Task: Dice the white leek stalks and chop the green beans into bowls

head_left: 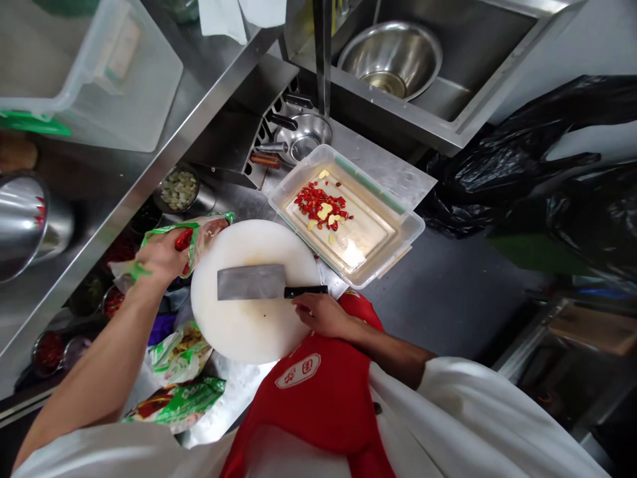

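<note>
My left hand (162, 255) is closed at the mouth of a green-and-clear plastic bag (203, 236), with red chili peppers (184, 239) at its fingertips. A round white cutting board (249, 338) lies in front of me. On it rests a cleaver (251, 283), its blade to the left and its black handle to the right. My right hand (322, 315) lies at the board's right edge just below the handle, fingers loosely bent and not wrapped round it. Beyond the board, a clear plastic tub (378, 245) holds cut red chili (318, 200) and yellowish slices (324, 211).
More food bags (182, 352) lie left of the board. A metal container of pale chopped pieces (179, 190) stands under the steel shelf (199, 109). Behind the tub are steel pans (304, 136) and a sink with a steel bowl (393, 56). Black plastic bags (497, 179) hang right.
</note>
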